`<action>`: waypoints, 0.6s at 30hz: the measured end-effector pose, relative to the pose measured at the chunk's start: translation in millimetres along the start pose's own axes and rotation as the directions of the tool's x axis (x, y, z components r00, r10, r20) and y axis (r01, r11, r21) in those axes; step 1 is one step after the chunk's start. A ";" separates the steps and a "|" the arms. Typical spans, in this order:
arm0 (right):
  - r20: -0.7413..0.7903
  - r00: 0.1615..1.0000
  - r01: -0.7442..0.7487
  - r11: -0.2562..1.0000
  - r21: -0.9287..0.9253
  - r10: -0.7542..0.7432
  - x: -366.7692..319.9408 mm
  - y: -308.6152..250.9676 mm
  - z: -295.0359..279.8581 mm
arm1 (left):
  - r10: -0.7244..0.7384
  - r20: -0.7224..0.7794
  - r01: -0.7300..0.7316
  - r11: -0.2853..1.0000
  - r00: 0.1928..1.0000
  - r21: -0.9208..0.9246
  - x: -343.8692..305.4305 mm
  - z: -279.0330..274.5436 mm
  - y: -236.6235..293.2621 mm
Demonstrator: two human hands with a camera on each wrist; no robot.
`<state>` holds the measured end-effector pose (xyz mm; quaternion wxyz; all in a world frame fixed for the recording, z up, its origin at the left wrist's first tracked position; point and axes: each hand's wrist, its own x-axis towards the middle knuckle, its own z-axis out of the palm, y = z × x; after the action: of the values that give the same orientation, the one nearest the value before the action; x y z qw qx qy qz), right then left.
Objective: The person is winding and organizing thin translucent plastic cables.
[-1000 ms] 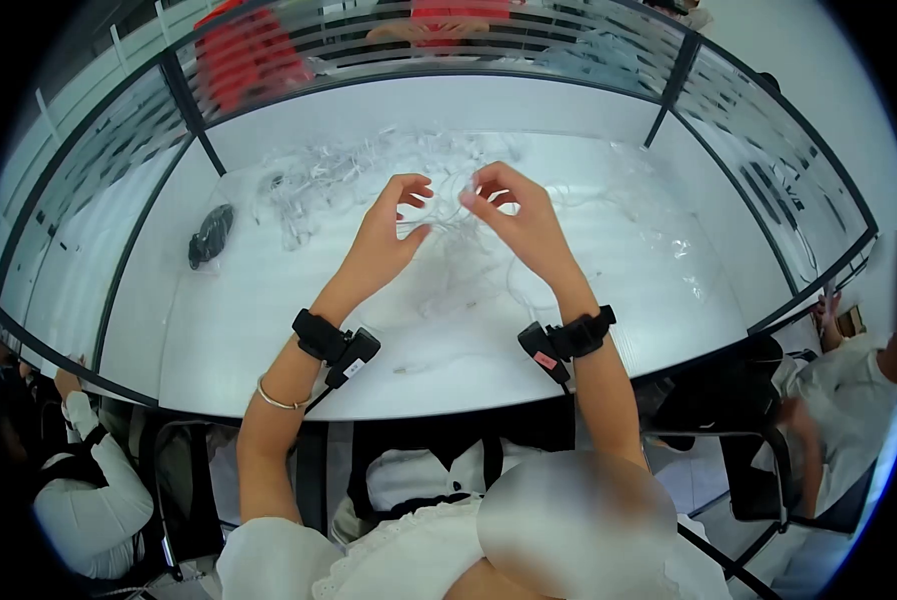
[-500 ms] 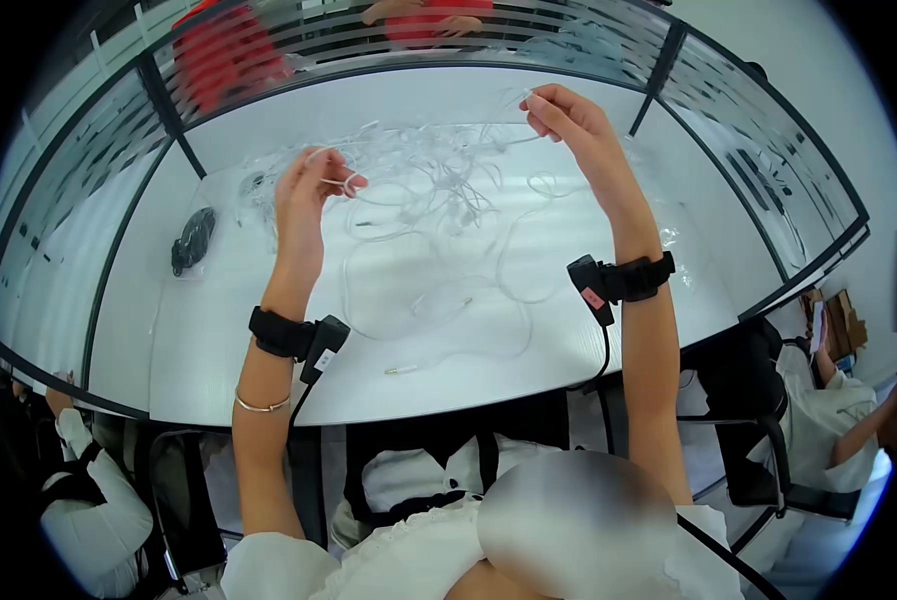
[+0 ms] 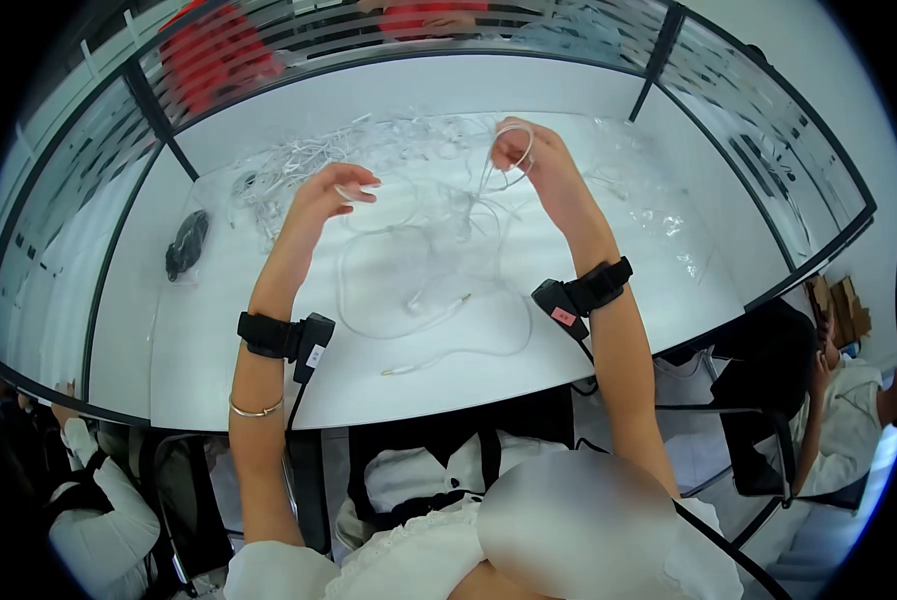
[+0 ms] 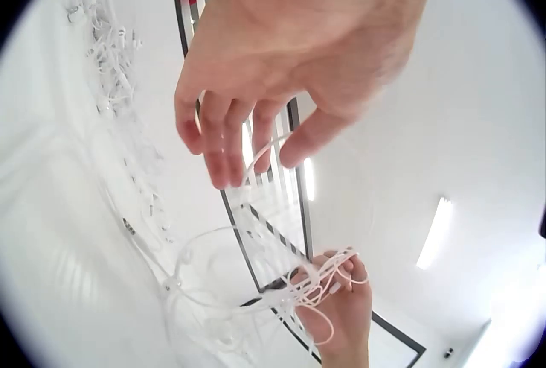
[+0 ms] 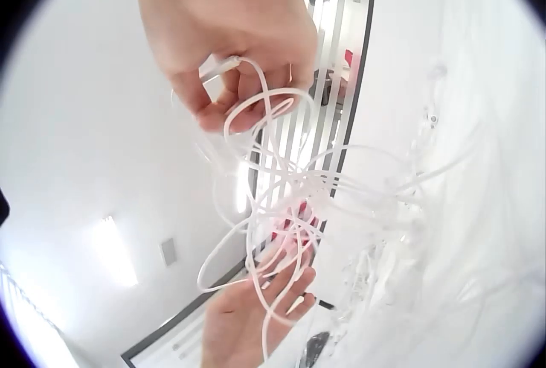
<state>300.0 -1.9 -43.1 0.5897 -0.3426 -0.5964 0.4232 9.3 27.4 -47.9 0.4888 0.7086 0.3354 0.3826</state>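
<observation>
My right hand (image 3: 541, 165) is raised over the far right of the table, its fingers curled round looped white cable (image 5: 271, 99). From it a tangle of thin cable strands (image 5: 299, 180) hangs towards the table. Over the left half, my left hand (image 3: 321, 195) has its fingers loosely bent and its thumb apart from them. One cable strand (image 4: 266, 151) runs across between that thumb and the fingers. More white cable (image 3: 341, 290) lies in wide curves on the tabletop below. Two cable ends with small metal-tipped plugs, an upper plug (image 3: 466, 297) and a lower plug (image 3: 389, 372), lie towards the front.
White cables in a heap (image 3: 309, 155) line the back left of the white table (image 3: 239, 370). A black bundle in clear plastic (image 3: 188, 245) lies at the left. Clear plastic bags (image 3: 669, 235) are at the right. A low partition (image 3: 399, 85) encloses the back and sides; other people sit nearby.
The hands first spread apart from the middle, drawing out white cable. Since then my right hand has come slightly inward and lower, with loops now round its fingers; the left hand's fingers have loosened.
</observation>
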 end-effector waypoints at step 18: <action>0.290 0.951 0.153 0.979 -0.131 -0.110 -13.5 -8.3 36.4 | 0.027 0.095 -0.057 0.942 0.995 0.330 -4.7 61.3 3.9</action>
<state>265.6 -21.2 -39.2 0.4982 -0.2823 -0.7262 0.3804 60.8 -4.5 -59.3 0.3686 0.8042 0.3578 0.2990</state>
